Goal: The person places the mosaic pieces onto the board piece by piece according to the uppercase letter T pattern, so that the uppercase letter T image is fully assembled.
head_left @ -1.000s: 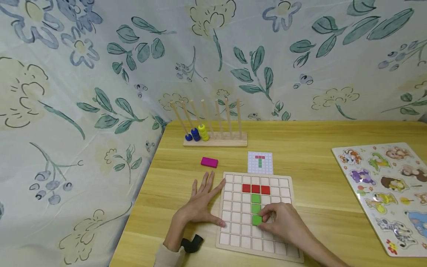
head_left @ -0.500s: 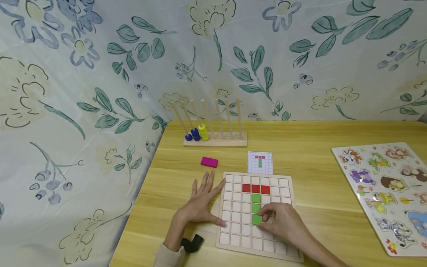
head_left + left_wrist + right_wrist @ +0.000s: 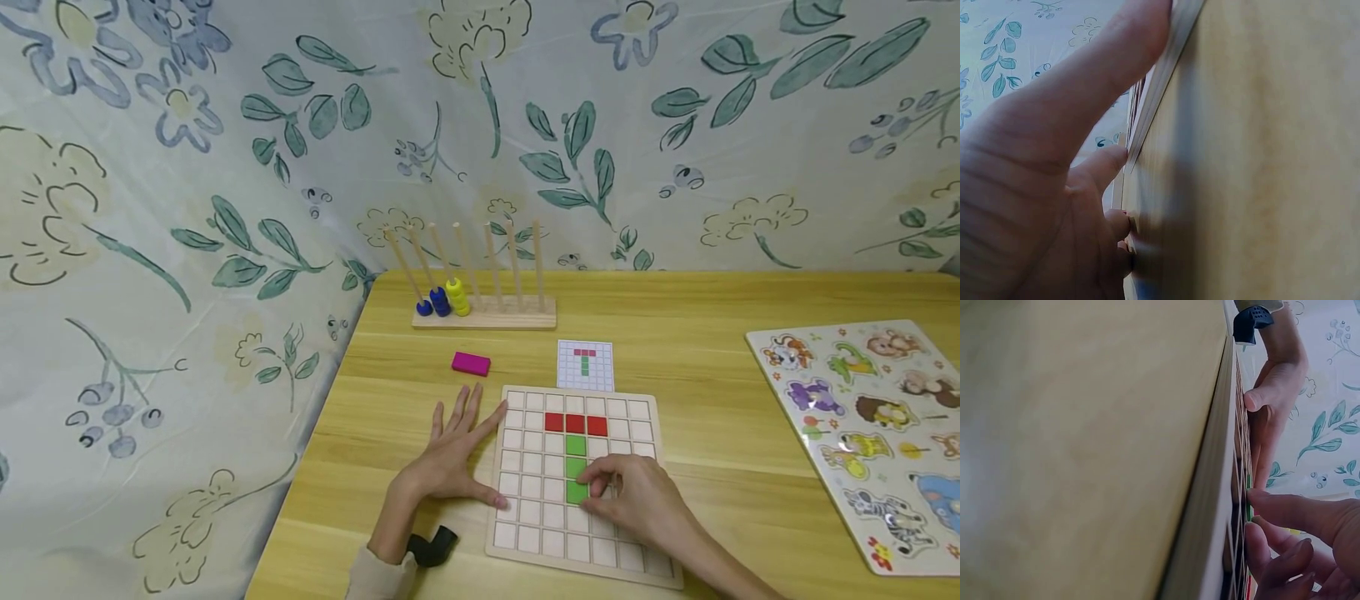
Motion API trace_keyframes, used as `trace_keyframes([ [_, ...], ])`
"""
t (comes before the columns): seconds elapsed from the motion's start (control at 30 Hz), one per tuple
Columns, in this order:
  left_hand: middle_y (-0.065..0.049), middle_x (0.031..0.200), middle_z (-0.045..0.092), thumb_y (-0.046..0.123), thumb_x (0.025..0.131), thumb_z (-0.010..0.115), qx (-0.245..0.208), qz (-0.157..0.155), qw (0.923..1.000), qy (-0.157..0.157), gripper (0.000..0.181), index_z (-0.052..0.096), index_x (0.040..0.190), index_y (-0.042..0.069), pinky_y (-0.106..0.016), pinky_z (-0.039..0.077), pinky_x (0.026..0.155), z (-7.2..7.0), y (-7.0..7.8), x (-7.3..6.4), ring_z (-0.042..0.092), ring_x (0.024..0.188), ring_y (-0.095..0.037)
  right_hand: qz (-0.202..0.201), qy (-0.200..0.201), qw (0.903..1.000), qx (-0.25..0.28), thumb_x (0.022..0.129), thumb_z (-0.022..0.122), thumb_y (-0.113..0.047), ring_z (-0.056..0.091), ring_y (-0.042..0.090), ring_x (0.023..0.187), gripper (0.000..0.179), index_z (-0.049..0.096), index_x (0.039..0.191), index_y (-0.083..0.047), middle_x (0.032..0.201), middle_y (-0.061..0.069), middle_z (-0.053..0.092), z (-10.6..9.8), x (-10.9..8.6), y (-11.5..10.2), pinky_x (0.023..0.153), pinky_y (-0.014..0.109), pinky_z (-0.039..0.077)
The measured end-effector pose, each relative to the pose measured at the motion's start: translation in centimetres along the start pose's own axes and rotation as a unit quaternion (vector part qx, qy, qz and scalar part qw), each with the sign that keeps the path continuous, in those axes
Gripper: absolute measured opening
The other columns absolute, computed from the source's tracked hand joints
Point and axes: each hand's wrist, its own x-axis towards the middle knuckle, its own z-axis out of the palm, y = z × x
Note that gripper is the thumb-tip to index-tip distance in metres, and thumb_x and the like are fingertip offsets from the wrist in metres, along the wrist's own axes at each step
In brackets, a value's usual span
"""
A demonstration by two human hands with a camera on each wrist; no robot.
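A wooden grid board (image 3: 517,533) lies on the table, with three red tiles (image 3: 574,424) in a row and a column of three green tiles (image 3: 576,446) below the middle one. My right hand (image 3: 637,496) pinches the lowest green tile (image 3: 576,493) between thumb and curled fingers at its right side. In the right wrist view a sliver of a green tile (image 3: 1249,481) shows by the thumb. My left hand (image 3: 442,462) is spread along the board's left edge, thumb and index fingertip touching its rim. The left wrist view shows this hand (image 3: 1054,125) beside the board edge (image 3: 1163,75).
A pattern card (image 3: 585,383) with a red and green T lies behind the board. Farther back stand a magenta block (image 3: 471,364) and a peg rack (image 3: 517,319) with blue and yellow beads. An animal puzzle (image 3: 825,442) lies right; a black object (image 3: 435,547) sits by my left wrist.
The lowest green tile has shifted slightly away from me and now sits in line with the other green tiles. Both hands stay almost where they were.
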Motion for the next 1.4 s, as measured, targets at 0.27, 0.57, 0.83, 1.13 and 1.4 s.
trace_keyframes([
  [0.27,-0.013,0.172,-0.022,0.055,0.068,0.093,-0.006,0.002,1.0,0.0,0.133,0.009,0.167,0.029,-0.069,-0.02,0.122,0.0,0.0,-0.1,-0.023,0.159,-0.036,-0.003,0.0,1.0,0.008,0.071,0.093,-0.012,0.046,-0.002,0.06,0.022,0.08,0.086,-0.021,0.069,-0.016,0.062,0.2,0.0,0.3,0.056,0.018,0.037],
  [0.57,-0.013,0.173,-0.022,0.055,0.069,0.093,-0.01,0.003,0.9999,0.001,0.132,0.009,0.167,0.03,-0.069,-0.02,0.122,0.0,-0.5,-0.2,-0.023,0.159,-0.036,0.021,0.025,0.9994,0.013,0.081,0.089,-0.027,0.046,0.001,0.057,0.009,0.08,0.085,-0.028,0.067,-0.016,0.062,-0.6,0.0,-0.1,0.053,0.019,0.037],
  [0.83,-0.013,0.173,-0.022,0.056,0.068,0.093,-0.004,-0.002,1.0,0.001,0.133,0.009,0.167,0.03,-0.069,-0.019,0.122,0.2,-1.0,-0.1,-0.024,0.159,-0.036,0.024,0.045,0.9987,0.009,0.095,0.076,-0.034,0.045,0.004,0.06,0.014,0.081,0.097,-0.022,0.072,-0.009,0.064,-4.1,0.6,0.7,0.051,0.021,0.037],
  [1.13,-0.012,0.172,-0.023,0.056,0.068,0.093,-0.005,-0.006,1.0,0.0,0.132,0.009,0.167,0.031,-0.069,-0.02,0.122,0.5,-1.0,-0.3,-0.024,0.159,-0.035,0.029,0.045,0.9985,0.005,0.107,0.054,-0.045,0.055,0.011,0.06,0.045,0.068,0.131,-0.01,0.086,0.005,0.071,-8.5,1.0,2.3,0.047,0.025,0.043],
  [1.4,-0.016,0.174,-0.013,0.054,0.07,0.092,-0.006,0.021,0.9998,-0.006,0.128,0.013,0.168,0.027,-0.071,-0.012,0.124,-0.5,-1.0,-0.9,-0.015,0.161,-0.039,0.01,0.048,0.998,-0.041,0.111,0.043,-0.046,0.069,0.026,0.091,0.058,0.051,0.149,-0.003,0.132,0.023,0.065,-11.2,1.8,3.3,0.061,0.032,0.055],
])
